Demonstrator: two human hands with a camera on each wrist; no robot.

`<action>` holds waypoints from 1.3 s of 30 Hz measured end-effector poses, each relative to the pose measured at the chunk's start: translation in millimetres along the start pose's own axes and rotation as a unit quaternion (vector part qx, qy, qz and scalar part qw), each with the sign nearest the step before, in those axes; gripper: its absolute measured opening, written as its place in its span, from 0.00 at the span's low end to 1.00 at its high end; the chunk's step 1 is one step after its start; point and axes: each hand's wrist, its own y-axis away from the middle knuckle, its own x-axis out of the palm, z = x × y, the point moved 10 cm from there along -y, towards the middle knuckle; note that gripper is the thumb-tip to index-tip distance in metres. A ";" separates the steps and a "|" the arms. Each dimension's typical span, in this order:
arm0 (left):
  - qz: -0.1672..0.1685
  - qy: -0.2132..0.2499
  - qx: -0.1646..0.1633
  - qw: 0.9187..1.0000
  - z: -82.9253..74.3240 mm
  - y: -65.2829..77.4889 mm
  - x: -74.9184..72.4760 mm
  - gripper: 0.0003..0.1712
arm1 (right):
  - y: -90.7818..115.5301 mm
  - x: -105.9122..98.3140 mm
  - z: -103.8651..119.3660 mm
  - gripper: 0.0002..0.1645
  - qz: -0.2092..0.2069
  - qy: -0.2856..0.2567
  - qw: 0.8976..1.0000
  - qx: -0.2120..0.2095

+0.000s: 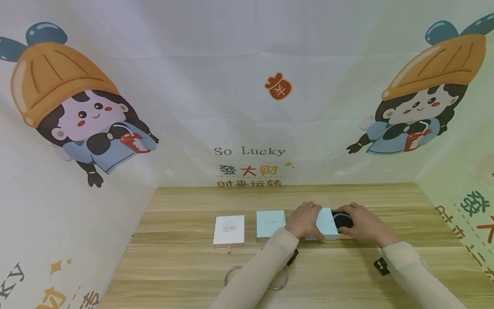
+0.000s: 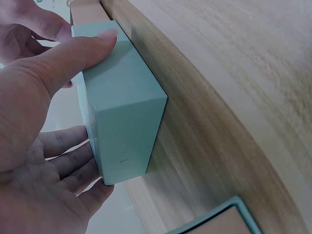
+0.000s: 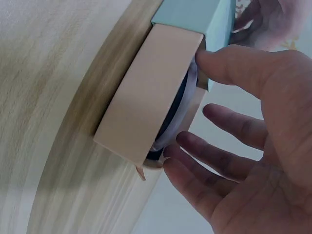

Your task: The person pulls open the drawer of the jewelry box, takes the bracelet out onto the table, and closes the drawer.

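My left hand grips the light-blue sleeve of a gift box, its thumb along one side and its fingers against another. From the sleeve's right end a pinkish drawer is pulled out. A pale, translucent bangle sits in it, over a black pad, its rim showing along the drawer's open side. My right hand spans the bangle, with the thumb at its end near the sleeve and curled fingertips at the other. A small ribbon tab hangs from the drawer's end.
A second light-blue box lies left of my left hand, and a white box with a ribbon tab lies farther left. Near the front, clear bangle arcs show either side of my left forearm. A printed cloth surrounds the wooden table.
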 end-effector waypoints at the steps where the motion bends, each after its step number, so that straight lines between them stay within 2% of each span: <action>1: 0.001 -0.001 0.000 1.000 -0.2 0.0 0.3 0.56 | 0.0 0.8 -0.1 0.33 0.000 0.002 1.000 0.002; 6: -0.002 -0.004 0.004 1.000 -0.6 -0.2 0.4 0.56 | -0.7 5.1 -0.9 0.32 0.000 0.010 1.000 0.008; 17: -0.005 -0.003 0.001 1.000 0.5 -0.3 -0.6 0.55 | -11.4 5.4 3.4 0.34 0.029 0.031 0.999 0.023; 32: 0.002 -0.004 0.001 1.000 -0.3 1.6 -1.4 0.56 | -13.9 6.1 4.2 0.32 0.021 0.044 0.999 0.004; 39: 0.001 -0.003 0.006 1.000 -1.3 1.2 0.0 0.57 | -14.1 4.0 5.6 0.32 0.004 0.042 0.999 -0.003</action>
